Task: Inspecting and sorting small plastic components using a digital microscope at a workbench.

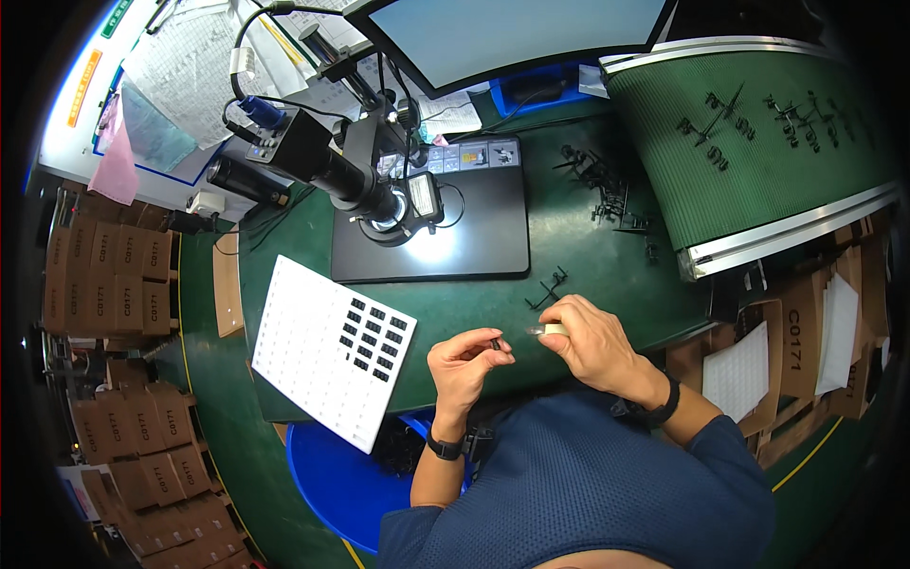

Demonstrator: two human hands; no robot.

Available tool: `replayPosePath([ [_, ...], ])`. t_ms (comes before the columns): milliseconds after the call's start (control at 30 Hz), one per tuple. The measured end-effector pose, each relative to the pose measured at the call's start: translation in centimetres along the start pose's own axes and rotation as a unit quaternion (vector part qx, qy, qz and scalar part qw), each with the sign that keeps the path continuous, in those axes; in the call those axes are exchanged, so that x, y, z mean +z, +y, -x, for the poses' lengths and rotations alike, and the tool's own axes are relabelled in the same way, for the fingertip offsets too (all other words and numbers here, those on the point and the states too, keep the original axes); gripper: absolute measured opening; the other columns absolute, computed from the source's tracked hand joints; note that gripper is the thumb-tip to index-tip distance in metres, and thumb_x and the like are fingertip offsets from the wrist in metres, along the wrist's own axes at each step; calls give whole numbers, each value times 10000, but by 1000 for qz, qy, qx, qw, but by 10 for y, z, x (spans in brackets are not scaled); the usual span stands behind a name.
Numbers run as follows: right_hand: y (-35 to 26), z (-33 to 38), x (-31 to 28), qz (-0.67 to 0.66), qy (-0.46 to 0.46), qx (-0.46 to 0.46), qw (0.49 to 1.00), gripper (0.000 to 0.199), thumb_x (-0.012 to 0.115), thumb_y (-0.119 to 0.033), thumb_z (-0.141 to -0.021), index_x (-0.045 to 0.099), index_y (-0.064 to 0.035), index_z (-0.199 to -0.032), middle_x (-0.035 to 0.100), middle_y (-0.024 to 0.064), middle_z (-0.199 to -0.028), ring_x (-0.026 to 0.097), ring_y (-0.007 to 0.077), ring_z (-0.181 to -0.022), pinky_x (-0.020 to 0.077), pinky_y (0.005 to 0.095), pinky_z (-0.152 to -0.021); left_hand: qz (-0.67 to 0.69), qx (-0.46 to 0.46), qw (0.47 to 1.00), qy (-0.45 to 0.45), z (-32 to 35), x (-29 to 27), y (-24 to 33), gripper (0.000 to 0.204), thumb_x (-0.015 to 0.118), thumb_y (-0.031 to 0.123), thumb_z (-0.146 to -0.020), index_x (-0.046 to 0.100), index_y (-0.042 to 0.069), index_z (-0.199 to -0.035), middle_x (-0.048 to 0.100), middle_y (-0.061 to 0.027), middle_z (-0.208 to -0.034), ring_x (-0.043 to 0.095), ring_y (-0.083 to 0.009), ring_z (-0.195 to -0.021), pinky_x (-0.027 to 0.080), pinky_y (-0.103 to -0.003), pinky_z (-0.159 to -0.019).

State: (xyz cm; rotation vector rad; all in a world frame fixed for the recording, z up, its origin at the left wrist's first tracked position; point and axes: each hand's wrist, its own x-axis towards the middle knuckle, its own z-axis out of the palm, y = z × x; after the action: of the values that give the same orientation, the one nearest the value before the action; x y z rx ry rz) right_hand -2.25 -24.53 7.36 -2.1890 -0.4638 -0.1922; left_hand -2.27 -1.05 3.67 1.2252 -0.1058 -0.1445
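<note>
Pinching a small black part with the left hand, over the green bench near its front edge. Gripping a pale-yellow-handled tool in the right hand, pointed toward the part. Facing a black sprue, near a white tray overhanging the front edge.

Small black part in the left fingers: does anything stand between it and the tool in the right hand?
Nothing visible does: an open gap separates the black part in the left hand from the pale-handled tool in the right hand.
</note>
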Motion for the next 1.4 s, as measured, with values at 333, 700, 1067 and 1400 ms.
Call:
replayPosePath([
  [333,-8,-10,-1,-12,2,-143,990,211,799,-201,-884,737,-34,-997,684,44,-876,637,215,-760,531,349,-632,-139,51,989,-25,-2,0,10,286,801,-157,-764,777,-76,-1037,746,-147,-848,731,-188,-715,598,-270,-655],
  [700,-7,-9,2,-11,7,-144,990,209,806,-208,-868,745,-46,-985,678,34,-856,621,203,-725,519,344,-610,-196,72,977,-39,-6,1,13,313,844,-111,-713,795,-51,-1016,764,-124,-837,707,-153,-721,554,-259,-651],
  [1067,-4,-9,4,-3,16,-153,988,213,816,-210,-857,748,-47,-975,664,25,-831,602,188,-706,502,330,-592,-211,102,971,-41,-6,7,18,225,811,-89,-804,784,-62,-1025,769,-141,-869,745,-174,-733,594,-261,-660],
  [1400,-5,-9,4,36,78,-181,980,244,820,-229,-858,754,-36,-993,692,16,-866,609,173,-719,496,319,-591,-130,93,987,-31,1,6,3,217,778,-114,-844,769,-79,-1058,760,-157,-919,755,-191,-749,614,-274,-672],
])
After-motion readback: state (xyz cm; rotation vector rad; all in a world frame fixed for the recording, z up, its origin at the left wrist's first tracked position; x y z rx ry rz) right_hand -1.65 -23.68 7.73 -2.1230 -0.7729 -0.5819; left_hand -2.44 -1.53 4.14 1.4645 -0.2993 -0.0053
